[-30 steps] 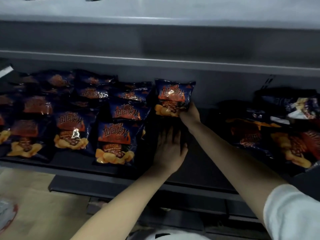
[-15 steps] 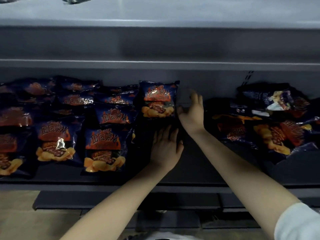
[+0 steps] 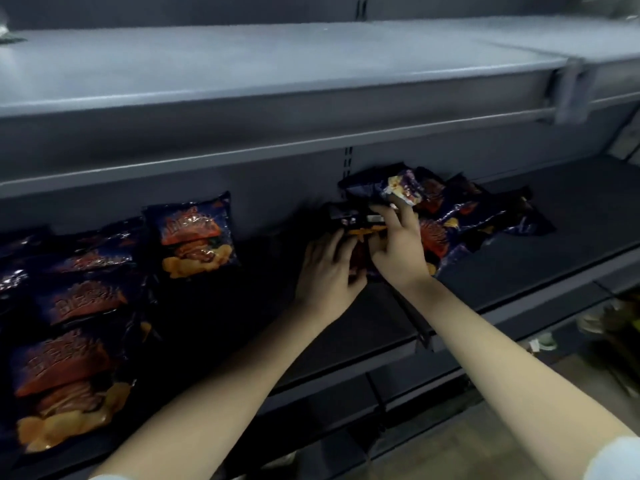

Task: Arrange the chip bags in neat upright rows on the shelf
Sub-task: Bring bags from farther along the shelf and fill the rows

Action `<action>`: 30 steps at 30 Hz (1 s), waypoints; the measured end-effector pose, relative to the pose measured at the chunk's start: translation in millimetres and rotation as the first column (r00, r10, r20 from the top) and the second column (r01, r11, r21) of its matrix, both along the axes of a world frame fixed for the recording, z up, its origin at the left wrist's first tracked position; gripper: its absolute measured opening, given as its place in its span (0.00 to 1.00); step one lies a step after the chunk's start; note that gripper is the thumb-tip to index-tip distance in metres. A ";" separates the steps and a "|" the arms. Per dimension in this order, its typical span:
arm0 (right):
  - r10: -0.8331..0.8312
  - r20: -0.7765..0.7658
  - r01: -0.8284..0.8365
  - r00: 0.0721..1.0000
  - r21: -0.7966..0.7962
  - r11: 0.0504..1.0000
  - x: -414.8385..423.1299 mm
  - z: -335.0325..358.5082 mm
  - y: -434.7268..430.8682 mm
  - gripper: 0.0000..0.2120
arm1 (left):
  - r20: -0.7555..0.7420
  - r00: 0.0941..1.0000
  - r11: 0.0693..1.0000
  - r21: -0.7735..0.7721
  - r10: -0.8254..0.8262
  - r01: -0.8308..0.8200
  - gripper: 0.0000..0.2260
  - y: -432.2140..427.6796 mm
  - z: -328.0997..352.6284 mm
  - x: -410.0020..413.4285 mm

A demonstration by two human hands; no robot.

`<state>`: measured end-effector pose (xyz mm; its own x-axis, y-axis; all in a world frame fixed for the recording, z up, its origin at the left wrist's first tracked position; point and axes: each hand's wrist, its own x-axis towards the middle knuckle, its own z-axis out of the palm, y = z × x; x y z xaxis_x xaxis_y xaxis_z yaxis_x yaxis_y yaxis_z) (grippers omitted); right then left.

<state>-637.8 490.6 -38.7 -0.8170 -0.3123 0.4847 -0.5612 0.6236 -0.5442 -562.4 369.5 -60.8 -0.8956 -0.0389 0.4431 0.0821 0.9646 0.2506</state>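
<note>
While both bare arms reach across the dark shelf (image 3: 519, 271), the left hand (image 3: 327, 271) and right hand (image 3: 398, 249) meet at the near edge of a loose heap of chip bags (image 3: 460, 216) lying flat and overlapping toward the right. The right hand's fingers (image 3: 388, 216) curl over a dark bag (image 3: 349, 218) with an orange strip, thumb below and fingertips above, closed on its edge; the left hand's fingers (image 3: 334, 244) press against the same bag from the left, partly bent, though how firmly they grip cannot be told through the blur. One bag at the top of the heap (image 3: 403, 190) shows a pale patch just above the right fingertips. Well apart to the left, a single chip bag (image 3: 195, 237) stands upright against the back wall, and further left more bags stand in rows (image 3: 69, 327) running toward the shelf's front edge. A bare grey upper shelf (image 3: 277, 64) hangs above
</note>
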 end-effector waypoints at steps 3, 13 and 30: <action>-0.105 0.001 0.105 0.994 0.047 0.993 -7.5 -4.4 37.0 0.24 | 0.007 0.998 0.997 -0.038 -0.068 0.069 0.25 25.9 0.0 -13.4; -0.316 0.312 0.240 0.896 0.258 0.936 -27.6 -34.4 112.8 0.37 | 0.278 0.948 0.932 -0.276 -0.156 0.235 0.34 89.6 -0.1 -52.1; -0.252 0.383 0.358 0.889 -0.238 0.903 -38.0 -48.9 133.8 0.11 | 0.314 0.931 0.918 -0.282 -0.186 0.279 0.33 92.8 -24.1 -61.0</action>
